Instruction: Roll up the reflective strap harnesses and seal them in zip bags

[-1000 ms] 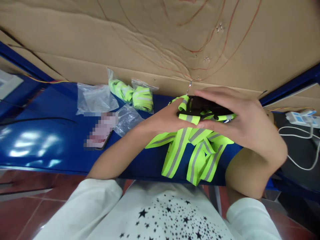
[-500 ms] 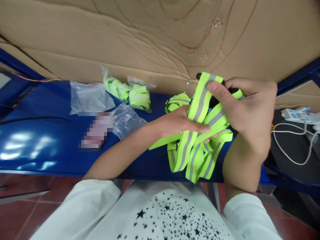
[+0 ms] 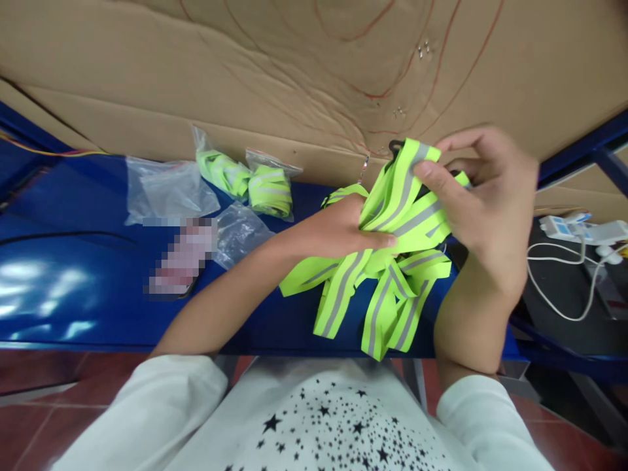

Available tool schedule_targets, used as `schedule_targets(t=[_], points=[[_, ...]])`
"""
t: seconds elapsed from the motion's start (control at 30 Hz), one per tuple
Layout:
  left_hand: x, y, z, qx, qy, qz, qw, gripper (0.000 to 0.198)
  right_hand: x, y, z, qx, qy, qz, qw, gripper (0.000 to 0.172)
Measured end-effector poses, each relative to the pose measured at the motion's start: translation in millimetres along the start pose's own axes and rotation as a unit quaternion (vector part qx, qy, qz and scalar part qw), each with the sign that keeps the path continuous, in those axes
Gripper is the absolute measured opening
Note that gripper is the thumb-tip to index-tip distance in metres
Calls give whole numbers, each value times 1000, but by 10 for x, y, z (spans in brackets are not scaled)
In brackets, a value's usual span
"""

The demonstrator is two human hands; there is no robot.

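Note:
Both my hands are on a long yellow-green reflective strap with a grey stripe, gathered in loose folds over the blue table. My left hand grips the folds around their middle, thumb lying across the front. At the upper end, my right hand pinches the strap between thumb and fingers, beside some black buckle parts. Loops hang down toward the table's front edge. Behind my left hand lies another bundle of the same strap, partly hidden.
Two clear bags with rolled straps lean by the cardboard wall. Flat plastic bags and a blurred-out phone-like object lie left on the blue table. A power strip with a white cable is at right.
More strap is folded together in my left hand, and its upper loop is drawn in against the rest. The fingers of my right hand have lifted and loosened slightly. The view has shifted a little.

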State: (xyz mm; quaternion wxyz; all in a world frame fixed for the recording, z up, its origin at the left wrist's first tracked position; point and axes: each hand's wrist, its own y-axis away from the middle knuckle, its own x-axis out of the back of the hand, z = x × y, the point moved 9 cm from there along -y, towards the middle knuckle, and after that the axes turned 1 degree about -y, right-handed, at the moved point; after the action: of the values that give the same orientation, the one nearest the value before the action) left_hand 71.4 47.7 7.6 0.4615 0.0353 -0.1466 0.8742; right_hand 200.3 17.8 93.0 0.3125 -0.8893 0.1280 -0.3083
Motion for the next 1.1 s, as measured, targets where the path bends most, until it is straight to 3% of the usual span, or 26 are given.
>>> schedule_targets(t=[0.07, 0.13, 0.23, 0.3, 0.4, 0.57, 0.77, 0.97, 1.1], points=[[32, 20, -18, 30, 22, 3, 999, 31, 80, 79, -313, 97, 73, 57, 991, 24], [-26, 46, -29, 64, 81, -14, 995, 29, 70, 159, -536, 155, 155, 70, 973, 21], [-162, 64, -3, 85, 168, -33, 981, 29, -30, 171, -586, 135, 256, 16, 957, 25], [-125, 47, 17, 68, 168, 16, 983, 30, -90, 153, -559, 121, 238, -34, 963, 27], [8, 33, 44, 24, 161, 99, 982, 34, -112, 129, -558, 140, 129, -77, 979, 22], [38, 24, -15, 34, 183, 107, 977, 41, -220, 97, -393, 98, 37, -167, 980, 32], [-75, 29, -127, 91, 247, 72, 962, 26, -227, 88, -366, 82, 84, -135, 984, 24], [-126, 33, -28, 96, 244, 2, 965, 27, -132, 76, -244, -9, 72, -48, 996, 27], [-15, 63, 7, 107, 172, 29, 979, 21, -96, 66, -212, -34, 49, 1, 998, 26]])
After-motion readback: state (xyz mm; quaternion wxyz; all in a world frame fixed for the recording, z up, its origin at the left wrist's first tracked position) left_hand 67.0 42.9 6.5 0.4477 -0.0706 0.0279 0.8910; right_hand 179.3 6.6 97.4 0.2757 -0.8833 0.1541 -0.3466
